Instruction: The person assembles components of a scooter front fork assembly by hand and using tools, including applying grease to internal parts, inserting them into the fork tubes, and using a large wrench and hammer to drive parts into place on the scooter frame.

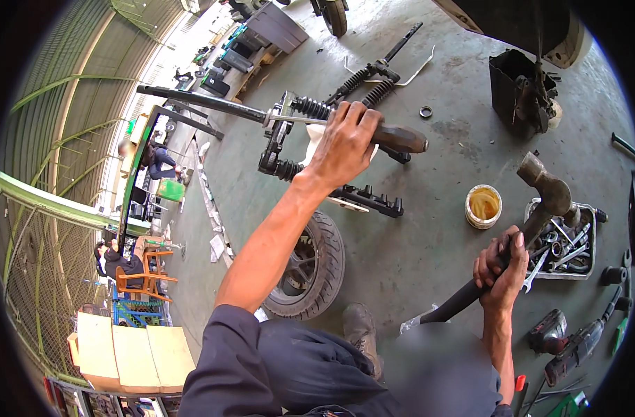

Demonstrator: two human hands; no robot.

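Note:
My left hand [342, 142] is wrapped round the thick brown handle of a screwdriver [404, 137]. Its thin shaft runs left to the clamp [279, 115] of a motorcycle front fork, at the base of the black steering stem [206, 102]; whether the tip touches is too small to tell. Black rubber boots [310, 107] cover the fork legs, partly behind my hand and forearm. Lower right, my right hand [501, 270] grips the dark shaft of a hammer [545, 184], its worn metal head raised above a tool tray.
The metal tray [571, 267] holds several wrenches. An open tub of yellowish grease [483, 206] stands left of it. A wheel [317, 271] lies beside my left forearm; another fork [373, 76] and a ring [426, 111] lie beyond. Two people sit at far left.

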